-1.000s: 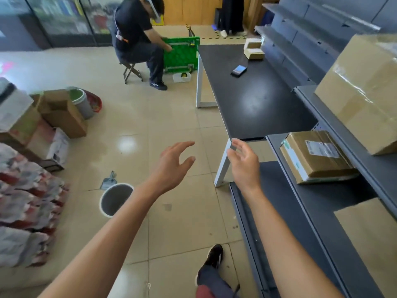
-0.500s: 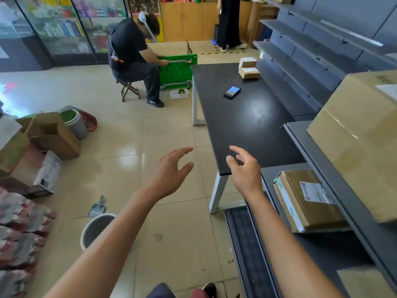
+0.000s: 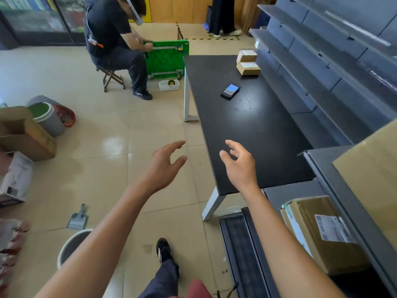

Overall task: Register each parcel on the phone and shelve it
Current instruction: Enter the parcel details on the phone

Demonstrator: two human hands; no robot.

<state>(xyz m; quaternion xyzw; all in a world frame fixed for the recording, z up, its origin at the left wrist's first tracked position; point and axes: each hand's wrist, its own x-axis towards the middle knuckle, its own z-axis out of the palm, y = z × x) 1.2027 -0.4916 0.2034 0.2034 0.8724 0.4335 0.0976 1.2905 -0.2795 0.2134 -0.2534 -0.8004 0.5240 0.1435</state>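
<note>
Both my hands, left (image 3: 163, 168) and right (image 3: 240, 166), reach empty with grip loosely open; I should take the phone (image 3: 230, 90) ahead first, then the parcels (image 3: 248, 62) beyond.

I see a black table (image 3: 247, 125) on white legs standing on a glossy beige tile floor (image 3: 111, 147). Grey tiered shelving (image 3: 322, 67) runs along the table's right side. Beyond its far end are wooden cabinets (image 3: 178, 9); glass-fronted display cases (image 3: 36, 18) stand far left of it.
</note>
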